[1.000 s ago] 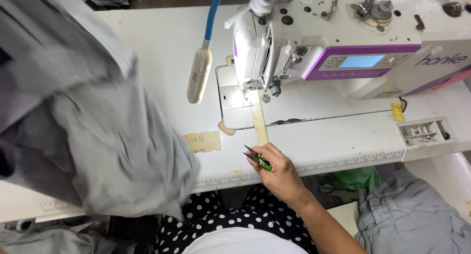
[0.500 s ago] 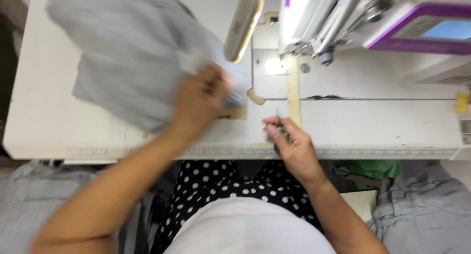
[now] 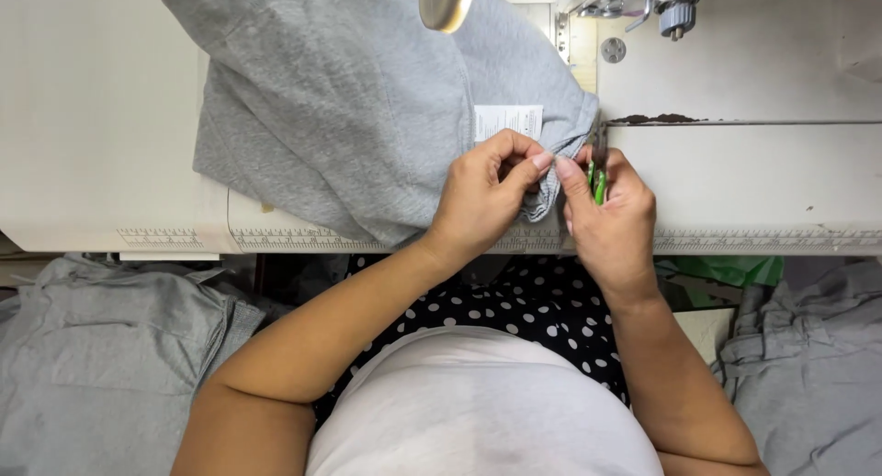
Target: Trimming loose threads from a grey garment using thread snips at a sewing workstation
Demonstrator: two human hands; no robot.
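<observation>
A grey knit garment (image 3: 367,108) lies spread over the white sewing table (image 3: 92,118), with a white label (image 3: 508,121) showing near its right edge. My left hand (image 3: 487,196) pinches the garment's edge just below that label. My right hand (image 3: 611,223) holds small green-handled thread snips (image 3: 597,177), their tip at the same fabric edge, and its fingers also touch the cloth. Both hands meet at the table's front, below the sewing machine head (image 3: 643,3).
A lamp head (image 3: 447,0) hangs over the garment at the top. Ruler markings (image 3: 735,242) run along the table's front edge. Piles of grey garments lie low at the left (image 3: 101,347) and right (image 3: 808,347). Green material (image 3: 726,272) sits under the table.
The grey garment has been pulled onto the table toward the machine. My left hand has come over to meet my right hand at the fabric edge. The view has shifted closer.
</observation>
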